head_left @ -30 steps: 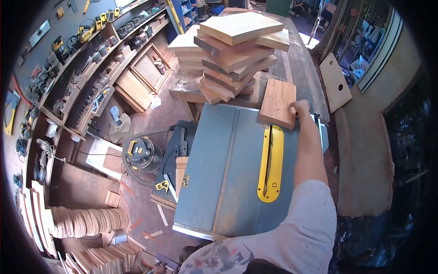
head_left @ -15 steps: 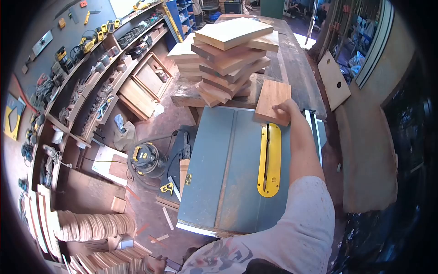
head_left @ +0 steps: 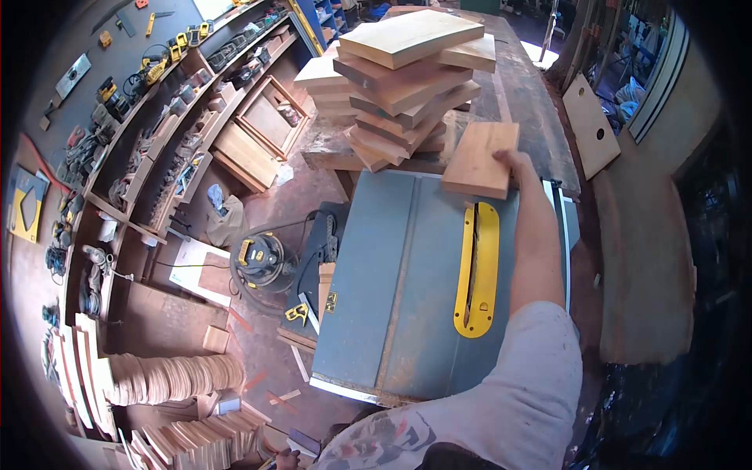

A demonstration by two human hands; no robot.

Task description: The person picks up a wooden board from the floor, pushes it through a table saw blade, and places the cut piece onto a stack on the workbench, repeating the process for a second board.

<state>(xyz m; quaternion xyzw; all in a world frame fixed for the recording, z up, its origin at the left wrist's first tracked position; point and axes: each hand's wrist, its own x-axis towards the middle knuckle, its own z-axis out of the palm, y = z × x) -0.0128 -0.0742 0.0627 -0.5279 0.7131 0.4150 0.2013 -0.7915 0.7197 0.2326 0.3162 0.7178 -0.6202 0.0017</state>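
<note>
My right hand grips the right edge of a short, thick wooden board, fingers closed on it. The board is at the far edge of the grey table saw top, just beyond the yellow throat plate with its dark slot. Left of the board rises a crisscross stack of similar wooden boards. Low in the view, my left hand shows only in part, its fingers curled beside a dark flat object whose kind I cannot make out.
A long workbench extends beyond the saw. On the floor to the left stands a shop vacuum, with a yellow-headed combination square near the saw. Shelves of tools line the left wall. Thin wood pieces stand in rows below.
The board in my right hand has shifted slightly away from the throat plate and turned a little. The whole view has swung slightly, moving the scene rightward.
</note>
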